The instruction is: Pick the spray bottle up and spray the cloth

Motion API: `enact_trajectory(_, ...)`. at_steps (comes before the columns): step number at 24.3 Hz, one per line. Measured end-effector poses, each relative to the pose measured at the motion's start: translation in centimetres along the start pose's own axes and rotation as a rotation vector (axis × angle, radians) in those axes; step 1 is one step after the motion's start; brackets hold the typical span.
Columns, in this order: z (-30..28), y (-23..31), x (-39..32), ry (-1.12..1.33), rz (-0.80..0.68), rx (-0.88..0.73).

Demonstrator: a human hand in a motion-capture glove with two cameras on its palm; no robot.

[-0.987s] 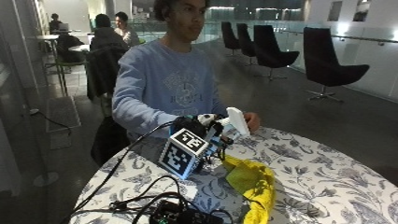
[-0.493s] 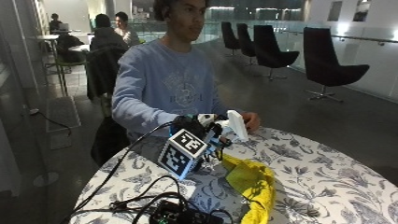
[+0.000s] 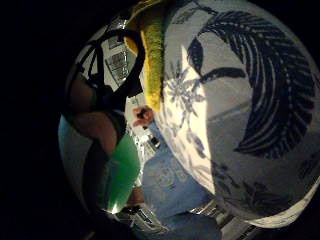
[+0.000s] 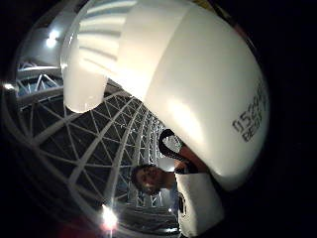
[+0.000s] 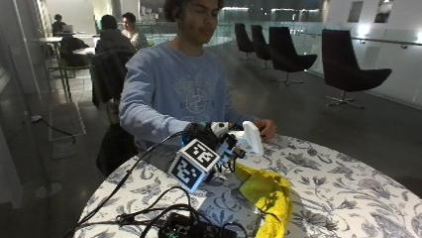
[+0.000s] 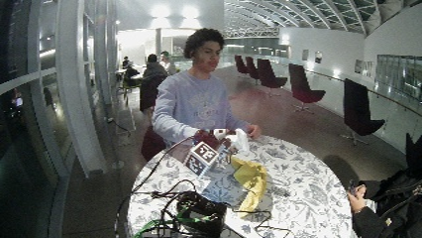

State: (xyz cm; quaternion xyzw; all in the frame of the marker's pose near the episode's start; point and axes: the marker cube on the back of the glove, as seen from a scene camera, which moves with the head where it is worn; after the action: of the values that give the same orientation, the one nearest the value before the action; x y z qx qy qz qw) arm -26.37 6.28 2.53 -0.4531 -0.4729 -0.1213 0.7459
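1. At the left of the outside view, the gloved right hand point(image 5: 210, 135) was raised above the worktop point(image 5: 342, 198), fingers curled around the spray bottle point(image 5: 251, 137). The pick-up part of the task looked done, and the spraying step seemed to be the one in hand.

2. The bottle was white, held clear of the worktop, its head uppermost and leaning toward the person's left. In the thumb-side palm view its smooth white body point(image 4: 198, 84) filled most of the frame, with dark printed characters on one side, so it sat close against the palm. I could not tell which way the nozzle pointed, nor whether a finger lay on the trigger.

3. Just beside and below the bottle lay the cloth point(image 5: 269, 196), a yellow one, crumpled in a long heap on the patterned worktop and running toward the near edge. It was not touching the bottle. The little-finger-side palm view showed the cloth point(image 3: 152, 60) as a yellow strip on the leaf-print cover.

4. The next move probably called for turning the nozzle down at the cloth, bringing it nearer, and squeezing the trigger. The bottle's tilt suggested aiming was under way, though that is a judgement.

5. Farther right, the bare left hand point(image 5: 265, 128) rested at the worktop's far edge, behind the bottle.
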Motion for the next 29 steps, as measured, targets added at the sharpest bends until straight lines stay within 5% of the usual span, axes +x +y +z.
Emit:
enact_trajectory(22, 1.3, -0.9, 0.1, -0.017, 0.018, -0.016)
enact_trajectory(29, 3.4, -0.8, -2.5, 0.101, -0.145, 0.044)
